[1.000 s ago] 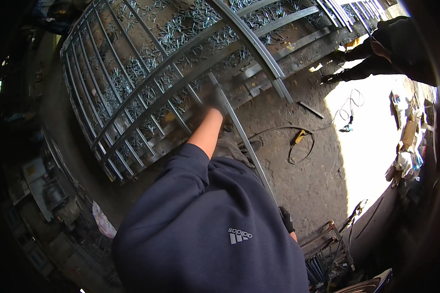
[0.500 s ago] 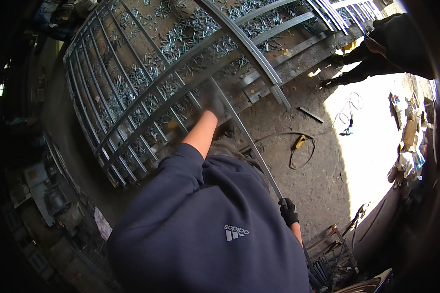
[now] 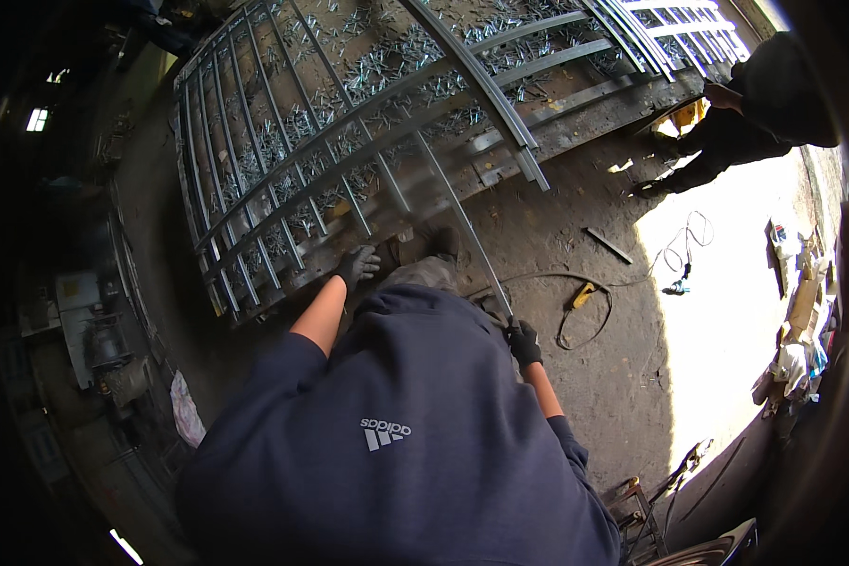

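Note:
A thin metal bar slopes from the table's near side down to my right hand. That hand, in a black glove, is closed around the bar's lower end. My left hand, in a dark grey glove, is close to the table edge with its fingers apart and nothing in it. Beyond it lies a metal grille of long rails and parallel crossbars on the worktable. The far end of my bar reaches under or against the grille's near rail; the exact contact cannot be made out.
Several loose metal pieces litter the tabletop. Two long rails overhang its near edge. On the floor lie a cable with a yellow tool and a short bar. Another person stands at the right, beside more bars.
My left hand has come off the bar near the table and moved left and down. My right hand has shifted up and left with the bar's end.

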### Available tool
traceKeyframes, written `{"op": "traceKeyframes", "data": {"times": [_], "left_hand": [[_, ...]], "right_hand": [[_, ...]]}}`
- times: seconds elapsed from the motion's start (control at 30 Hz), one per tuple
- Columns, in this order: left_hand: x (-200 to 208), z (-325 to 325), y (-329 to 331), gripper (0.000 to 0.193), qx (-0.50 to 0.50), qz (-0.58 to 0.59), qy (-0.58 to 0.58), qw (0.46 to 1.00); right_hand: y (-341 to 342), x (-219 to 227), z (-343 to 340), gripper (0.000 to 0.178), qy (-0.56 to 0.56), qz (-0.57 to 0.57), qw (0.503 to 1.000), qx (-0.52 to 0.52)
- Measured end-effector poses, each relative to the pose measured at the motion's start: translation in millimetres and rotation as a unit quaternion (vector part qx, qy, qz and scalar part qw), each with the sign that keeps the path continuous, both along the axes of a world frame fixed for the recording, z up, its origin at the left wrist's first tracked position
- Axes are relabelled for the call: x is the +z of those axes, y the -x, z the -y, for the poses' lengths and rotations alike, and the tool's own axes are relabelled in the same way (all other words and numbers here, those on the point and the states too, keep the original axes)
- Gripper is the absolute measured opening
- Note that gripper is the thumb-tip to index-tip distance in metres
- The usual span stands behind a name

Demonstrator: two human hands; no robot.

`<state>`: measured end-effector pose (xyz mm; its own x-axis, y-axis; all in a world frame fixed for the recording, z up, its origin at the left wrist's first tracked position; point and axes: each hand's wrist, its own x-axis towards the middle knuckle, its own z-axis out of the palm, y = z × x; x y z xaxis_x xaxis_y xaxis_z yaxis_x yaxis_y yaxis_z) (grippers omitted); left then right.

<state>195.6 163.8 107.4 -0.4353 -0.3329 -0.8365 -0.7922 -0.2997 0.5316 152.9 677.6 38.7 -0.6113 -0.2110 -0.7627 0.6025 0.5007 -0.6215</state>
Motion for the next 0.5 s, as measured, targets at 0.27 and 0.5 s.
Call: {"op": "traceKeyframes", "data": {"times": [0.27, 0.5], "left_hand": [[-39.2, -15.4, -187.6, 0.039, -0.281, 0.061, 0.139, 0.948], [-66.1, 9.8, -175.3, 0.040, -0.449, -0.037, 0.263, 0.853]], "right_hand": [[36.2, 8.2, 35.6, 0.023, -0.005, -0.084, 0.996, -0.006], [34.6, 2.0, 57.9, 0.029, -0.040, -0.118, 0.992, 0.012]]}}
